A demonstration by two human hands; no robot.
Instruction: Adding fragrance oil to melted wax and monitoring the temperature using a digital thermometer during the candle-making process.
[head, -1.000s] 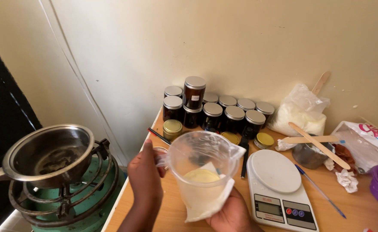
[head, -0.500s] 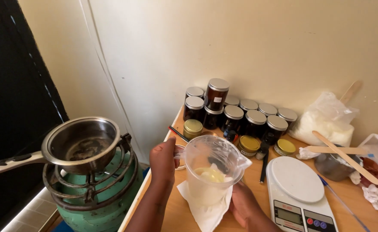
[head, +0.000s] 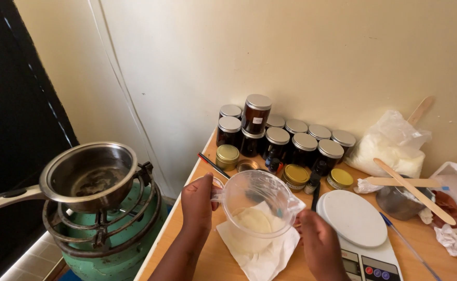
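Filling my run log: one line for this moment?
left hand: grips jug handle | right hand: steadies clear jug | under it: white tissue

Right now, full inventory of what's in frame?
Measuring jug: 1, clear plastic with pale contents, over the white tissue.
Saucepan: 1, steel, on the green gas burner, left of the table.
Dark jars: about ten, silver lids, one stacked on others, against the wall.
Small tins: three with gold lids, in front of the jars.
Kitchen scale: 1, white, right of the jug.
Bag of white flakes: 1, clear, by the wall.
Wooden sticks: 2, across a glass bowl.
Left hand: on the jug handle.
Right hand: at the jug's right side.
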